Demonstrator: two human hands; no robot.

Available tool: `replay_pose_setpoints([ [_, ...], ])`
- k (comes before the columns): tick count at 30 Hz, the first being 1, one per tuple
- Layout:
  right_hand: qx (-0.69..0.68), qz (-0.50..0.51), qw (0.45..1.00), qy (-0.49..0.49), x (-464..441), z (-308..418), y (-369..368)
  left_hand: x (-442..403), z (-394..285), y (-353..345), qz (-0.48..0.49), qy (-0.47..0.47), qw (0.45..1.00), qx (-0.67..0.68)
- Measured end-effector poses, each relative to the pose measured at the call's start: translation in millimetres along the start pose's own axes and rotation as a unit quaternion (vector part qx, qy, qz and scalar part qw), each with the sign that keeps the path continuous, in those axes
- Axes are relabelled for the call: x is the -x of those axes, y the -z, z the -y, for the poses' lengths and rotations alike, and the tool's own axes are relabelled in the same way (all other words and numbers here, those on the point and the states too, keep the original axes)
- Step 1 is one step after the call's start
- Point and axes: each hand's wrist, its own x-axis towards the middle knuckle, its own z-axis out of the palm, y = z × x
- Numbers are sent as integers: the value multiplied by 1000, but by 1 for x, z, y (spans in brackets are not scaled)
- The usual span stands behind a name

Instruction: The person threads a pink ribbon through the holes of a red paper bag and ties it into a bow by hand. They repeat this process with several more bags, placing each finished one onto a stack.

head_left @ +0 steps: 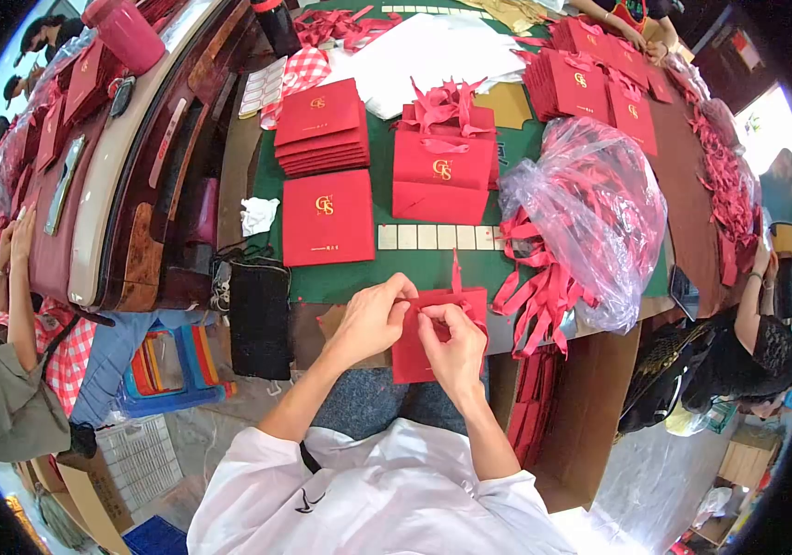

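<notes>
A small red paper gift bag (pixel 412 356) rests at the table's front edge, above my lap. My left hand (pixel 371 321) is closed at its upper left, fingertips bent onto the bag. My right hand (pixel 454 350) is closed in a pinch against the bag's front, and what lies between its fingertips is hidden. A red ribbon (pixel 456 273) rises from the bag's top edge. Loose red ribbons (pixel 530 296) spill from a clear plastic bag (pixel 604 222) to the right. Beyond my hands stand red gift bags (pixel 442 176) with ribbon handles.
Flat red bags with gold lettering (pixel 328 217) lie at the left, beside a stack (pixel 322 129). A row of pale squares (pixel 438 238) crosses the green mat (pixel 359 282). A cardboard box (pixel 590 407) stands below right. Other people's hands (pixel 641 37) work at the far right.
</notes>
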Motion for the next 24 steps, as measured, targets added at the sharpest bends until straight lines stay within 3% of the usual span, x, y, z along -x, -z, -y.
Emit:
replay_pose_setpoints([
  [9,94,13,995,7,-7,6,0,6,-11,-11,-44,-64,997,-21],
  [11,86,4,996,0,-8,9,0,7,-13,-16,-74,-82,992,-60],
  [15,17,-6,999,-31,-5,10,1,8,-15,-8,-48,-68,997,0],
  [19,99,4,994,45,-5,0,3,5,-14,-12,-54,-102,993,-14],
  [22,107,29,991,76,-8,8,15,4,-18,-9,-43,-70,997,10],
  [24,83,32,994,59,-12,19,28,3,-22,-3,-1,8,1000,14],
])
